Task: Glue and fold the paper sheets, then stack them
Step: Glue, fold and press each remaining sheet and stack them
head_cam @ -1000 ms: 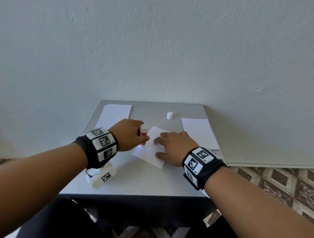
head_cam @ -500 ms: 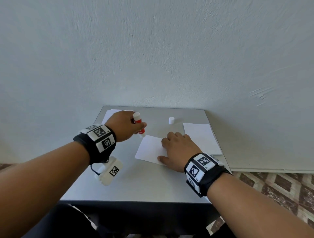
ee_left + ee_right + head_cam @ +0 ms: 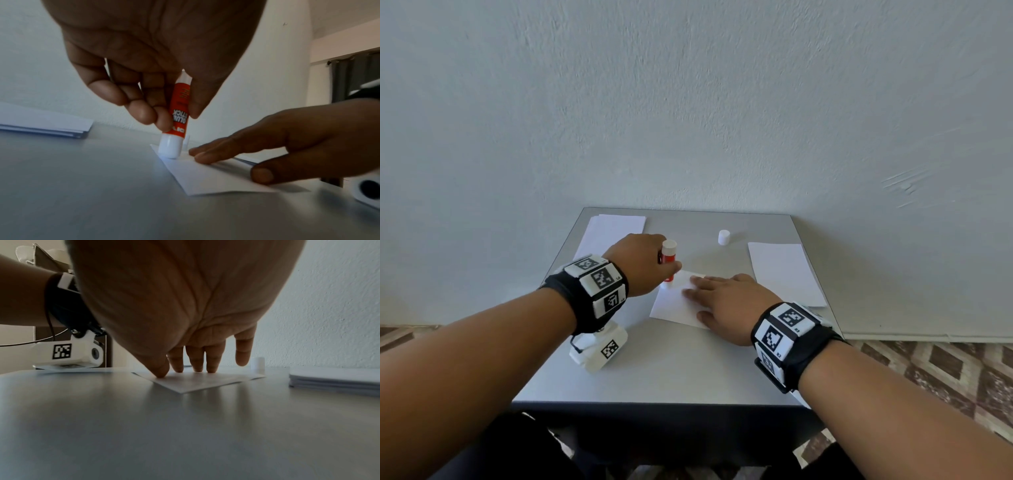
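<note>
A white paper sheet lies slantwise in the middle of the grey table. My left hand grips a red and white glue stick upright. Its white tip touches the sheet's far left corner, as the left wrist view shows on the glue stick and the sheet. My right hand lies flat on the sheet's right part. Its fingers and thumb press the sheet down, with the little finger lifted.
The glue stick's white cap stands at the back centre. A pile of paper lies at the back left, another pile along the right edge. The wall rises directly behind the table. Patterned floor shows at the right.
My left hand has carried the glue stick along the sheet's left edge from its middle to the far corner. The right hand has stayed pressed on the sheet.
</note>
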